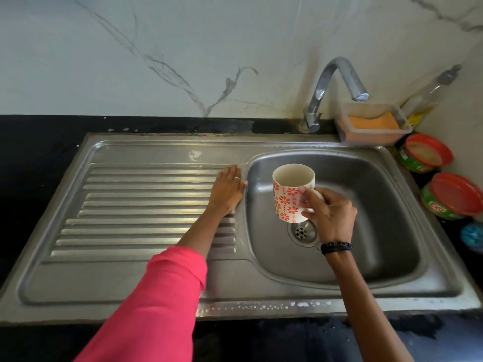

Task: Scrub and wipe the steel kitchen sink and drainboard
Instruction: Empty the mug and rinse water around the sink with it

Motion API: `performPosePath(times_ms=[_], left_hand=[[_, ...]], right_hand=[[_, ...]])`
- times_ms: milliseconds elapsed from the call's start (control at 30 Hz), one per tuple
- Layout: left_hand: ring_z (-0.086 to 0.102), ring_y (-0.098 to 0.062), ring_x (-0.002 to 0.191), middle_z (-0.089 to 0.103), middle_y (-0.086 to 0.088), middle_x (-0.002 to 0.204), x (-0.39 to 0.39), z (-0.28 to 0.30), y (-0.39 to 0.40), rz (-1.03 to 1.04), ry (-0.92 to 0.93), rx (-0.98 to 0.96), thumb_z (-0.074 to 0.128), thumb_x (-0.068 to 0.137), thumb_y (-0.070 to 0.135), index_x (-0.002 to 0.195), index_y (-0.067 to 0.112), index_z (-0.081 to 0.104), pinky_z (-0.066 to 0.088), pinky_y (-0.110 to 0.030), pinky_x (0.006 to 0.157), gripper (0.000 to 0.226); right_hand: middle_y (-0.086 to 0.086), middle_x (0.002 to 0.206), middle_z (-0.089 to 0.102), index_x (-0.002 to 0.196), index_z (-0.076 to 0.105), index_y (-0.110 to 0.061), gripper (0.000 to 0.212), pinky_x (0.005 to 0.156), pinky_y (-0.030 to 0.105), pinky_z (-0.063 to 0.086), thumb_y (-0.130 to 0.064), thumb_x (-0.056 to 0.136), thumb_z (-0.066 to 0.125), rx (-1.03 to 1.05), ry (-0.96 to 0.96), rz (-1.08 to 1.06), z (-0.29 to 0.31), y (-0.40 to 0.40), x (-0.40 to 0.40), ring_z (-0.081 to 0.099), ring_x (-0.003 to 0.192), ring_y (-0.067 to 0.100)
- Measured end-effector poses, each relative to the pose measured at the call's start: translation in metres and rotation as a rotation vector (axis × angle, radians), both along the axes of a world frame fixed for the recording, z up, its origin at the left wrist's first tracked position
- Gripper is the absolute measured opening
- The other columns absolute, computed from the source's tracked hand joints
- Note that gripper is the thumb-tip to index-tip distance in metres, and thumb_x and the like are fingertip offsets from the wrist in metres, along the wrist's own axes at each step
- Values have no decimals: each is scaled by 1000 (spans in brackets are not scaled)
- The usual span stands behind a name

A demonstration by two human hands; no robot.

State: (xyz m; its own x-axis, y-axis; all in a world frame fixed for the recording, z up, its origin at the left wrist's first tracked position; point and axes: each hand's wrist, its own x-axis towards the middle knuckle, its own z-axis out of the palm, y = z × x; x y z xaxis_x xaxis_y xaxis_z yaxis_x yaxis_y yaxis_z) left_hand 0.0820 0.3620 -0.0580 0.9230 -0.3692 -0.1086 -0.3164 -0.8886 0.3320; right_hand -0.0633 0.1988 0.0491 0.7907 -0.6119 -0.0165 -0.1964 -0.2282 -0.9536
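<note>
A steel sink basin (379,205) lies to the right of a ribbed drainboard (136,205). My left hand (228,190) rests flat on the drainboard's right end, fingers straight, right beside the basin's rim. My right hand (328,211) grips a white mug with red flowers (290,192) by its handle side and holds it upright over the basin, above the drain (302,232). The mug looks empty inside.
A curved tap (337,87) stands behind the basin. A clear box with an orange sponge (373,124) sits at the back right, a bottle (428,95) behind it. Two red-lidded green tubs (426,152) (454,195) stand on the black counter at the right. Water drops line the sink's front rim.
</note>
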Motion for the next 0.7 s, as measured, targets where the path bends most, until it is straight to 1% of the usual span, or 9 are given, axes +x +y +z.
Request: performPosePath(times_ms=[67,133,267,333,367,433,467,567,700], left_hand=[[13,-19,143,19,-6,154,-11,13,-1,-139,79,-103,21,102,34,148,12,17,9,-31,115,51],[3,-8,141,13,4,154,-31,19,6,-201,82,-264,20,101,37,148,20,15,0,-24,113,51],[-1,1,139,10,14,151,-67,17,65,82,9,-542,15,100,43,146,26,20,0,-23,115,50],[8,5,138,27,-1,149,-81,15,119,229,-103,-505,15,98,49,143,9,32,5,-19,115,62],[19,0,138,39,-11,142,-86,11,147,301,-183,-437,21,99,43,137,0,39,12,-24,116,59],[33,-28,135,41,-27,138,-95,-1,200,499,-272,-203,37,98,22,132,-7,38,24,-50,112,45],[28,-35,137,34,-27,143,-99,-5,219,596,-222,-117,38,98,19,136,-7,34,20,-53,112,46],[15,-32,141,19,-23,151,-106,-13,234,706,-112,-61,33,101,23,143,-5,22,8,-43,116,52],[12,-26,143,11,-15,154,-112,-11,196,533,-128,-44,30,101,28,146,1,15,7,-35,117,54]], right_hand=[[5,72,70,68,65,-24,14,57,28,59,-26,80,72,-2,-16,7,4,1,-1,70,67,16],[6,72,70,66,64,-25,15,56,26,58,-25,80,72,1,-36,12,8,5,0,69,67,16],[9,72,70,63,64,-26,18,56,28,58,-24,80,72,17,-62,15,10,14,5,69,66,18],[7,72,69,63,64,-24,18,57,29,58,-26,80,71,16,-62,30,10,20,7,69,66,17],[7,72,69,64,65,-21,18,57,30,59,-27,80,71,15,-61,37,10,23,7,69,66,16],[9,72,69,69,67,-13,18,56,31,59,-27,80,71,18,-60,55,7,29,8,69,66,16],[9,72,69,70,67,-11,19,56,31,59,-27,80,71,20,-59,61,6,32,8,69,65,16],[4,70,69,68,66,-15,17,56,31,60,-26,80,71,33,-47,78,0,38,7,68,65,13],[4,68,68,68,66,-14,18,56,32,59,-26,80,71,29,-26,104,-6,41,5,68,65,13]])
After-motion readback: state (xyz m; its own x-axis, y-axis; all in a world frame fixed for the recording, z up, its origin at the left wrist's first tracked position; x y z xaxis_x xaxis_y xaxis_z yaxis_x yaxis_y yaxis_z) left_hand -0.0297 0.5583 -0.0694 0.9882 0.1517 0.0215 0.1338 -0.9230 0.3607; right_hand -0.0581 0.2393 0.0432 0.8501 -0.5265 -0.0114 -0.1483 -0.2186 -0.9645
